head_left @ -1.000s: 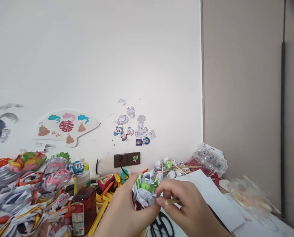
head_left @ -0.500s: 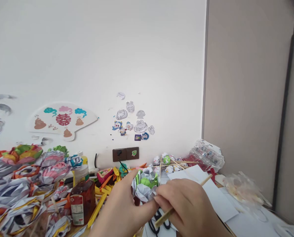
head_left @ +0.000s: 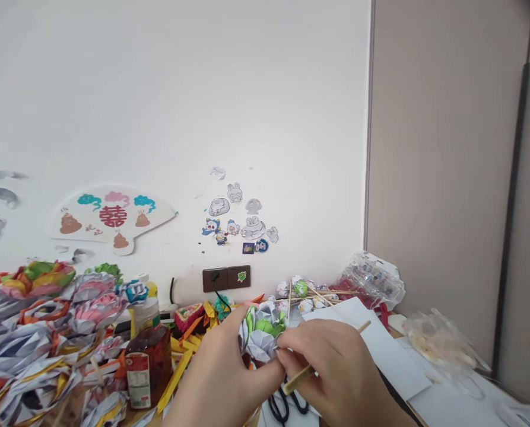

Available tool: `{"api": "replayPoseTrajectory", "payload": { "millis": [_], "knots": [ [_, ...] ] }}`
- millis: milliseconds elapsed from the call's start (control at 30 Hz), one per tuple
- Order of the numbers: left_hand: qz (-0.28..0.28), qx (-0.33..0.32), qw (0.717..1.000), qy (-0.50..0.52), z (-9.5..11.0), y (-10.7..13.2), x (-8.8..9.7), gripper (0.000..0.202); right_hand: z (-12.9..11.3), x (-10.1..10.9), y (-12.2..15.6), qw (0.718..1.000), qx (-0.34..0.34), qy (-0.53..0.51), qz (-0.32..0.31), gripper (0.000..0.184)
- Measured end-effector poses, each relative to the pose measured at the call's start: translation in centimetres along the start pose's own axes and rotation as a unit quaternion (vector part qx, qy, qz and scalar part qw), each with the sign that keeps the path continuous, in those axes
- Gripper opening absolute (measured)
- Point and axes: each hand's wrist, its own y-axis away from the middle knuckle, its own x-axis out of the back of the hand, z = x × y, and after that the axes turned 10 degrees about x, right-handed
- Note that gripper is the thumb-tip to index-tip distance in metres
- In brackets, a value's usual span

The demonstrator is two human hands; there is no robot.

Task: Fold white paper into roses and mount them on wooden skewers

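White paper with green folds forms the flower [head_left: 261, 335], low at centre; its lower half hides behind 2 hands. The left hand [head_left: 220, 385] curls around it, gripping. The right hand [head_left: 340, 373] pinches a wooden stick [head_left: 298, 381] against it. Scissors [head_left: 277, 409] beneath show only partly.

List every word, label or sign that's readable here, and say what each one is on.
"囍" in red, on the fan-shaped paper cutout on the wall.
Red and white label on the brown bottle: too blurred to read.
Cartoon stickers on the wall: any lettering too small to read.
Clear plastic packet: print too small to read.
Held paper flower and wooden stick: no readable text.
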Motion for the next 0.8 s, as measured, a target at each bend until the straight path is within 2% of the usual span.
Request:
{"api": "replayPoseTrajectory", "payload": {
  "millis": [167, 333, 433, 533, 633, 800],
  "knots": [
    [0.037, 0.005, 0.997, -0.062, -0.1, 0.2, 0.1, 0.016, -0.3, 0.4, -0.3, 1.0, 0.008, -0.018, -0.015, 0.028],
    [0.015, 0.002, 1.0, -0.016, 0.4, 0.3, 0.3, 0.02, -0.7, 0.0, -0.1, 0.995, 0.045, 0.081, 0.029, 0.033],
    [0.032, 0.0, 0.999, 0.004, 0.7, 0.7, 0.6, 0.016, -0.9, 0.0, -0.1, 0.996, 0.044, 0.056, 0.057, 0.027],
    [0.039, -0.001, 0.999, 0.018, 0.8, 1.0, 0.8, 0.009, -0.8, 0.3, -0.4, 0.997, -0.004, -0.053, 0.059, 0.02],
    [0.042, -0.009, 0.999, 0.011, 0.7, 1.1, 0.7, 0.01, -0.6, 0.6, -0.5, 0.984, -0.098, -0.142, 0.04, 0.013],
    [0.023, -0.01, 1.0, 0.008, 0.5, 0.9, 0.5, 0.01, -0.4, 0.6, -0.3, 0.965, -0.18, -0.189, -0.006, 0.006]
  ]
}}
